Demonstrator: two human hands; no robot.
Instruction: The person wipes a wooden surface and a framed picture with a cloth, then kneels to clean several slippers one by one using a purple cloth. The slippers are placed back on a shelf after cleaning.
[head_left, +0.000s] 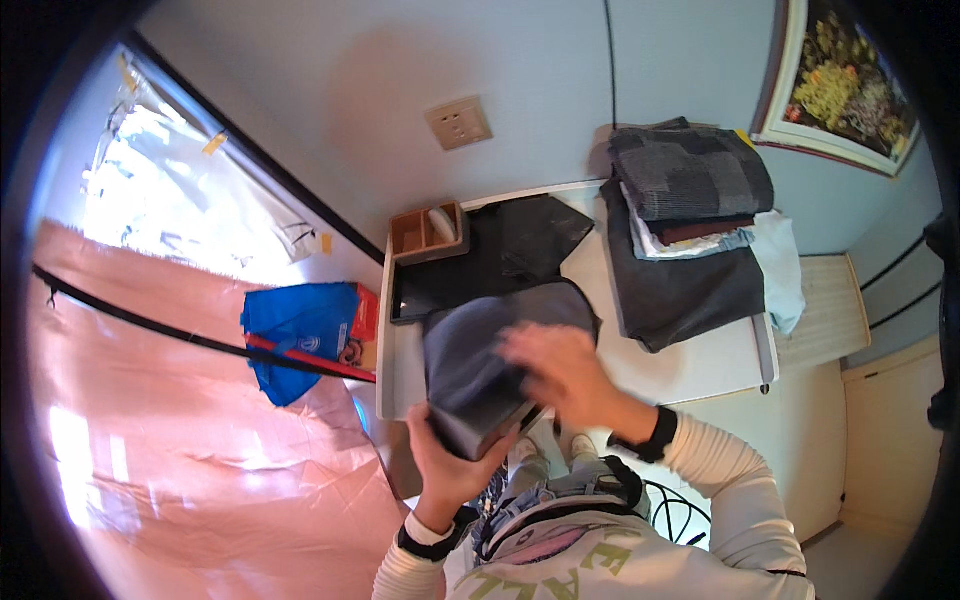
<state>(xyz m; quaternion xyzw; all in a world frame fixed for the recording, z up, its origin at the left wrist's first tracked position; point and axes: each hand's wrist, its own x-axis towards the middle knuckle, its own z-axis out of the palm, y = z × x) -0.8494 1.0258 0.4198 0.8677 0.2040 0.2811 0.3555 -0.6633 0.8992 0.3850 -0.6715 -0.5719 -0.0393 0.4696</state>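
A dark grey fabric item (480, 352), boxy with a flat top, rests at the front left of the white table (675, 375). Whether it is a folded garment or a cloth-covered box, I cannot tell. My left hand (454, 469) grips its near left corner, the thumb on the side facing me. Over its right part is my right hand (566, 375), blurred, fingers stretched out and holding nothing visible; whether it touches the cloth is unclear. Behind the item lies a folded black garment (465, 274), seemingly in a dark shallow tray.
A divided brown box (427, 234) holding a pale object stands at the back left. On the right are a dark folded garment (686, 296) and a stack of folded clothes (690, 176). A blue bag (300, 337) hangs left, near a black rod (172, 330). Black cables (675, 510) lie below.
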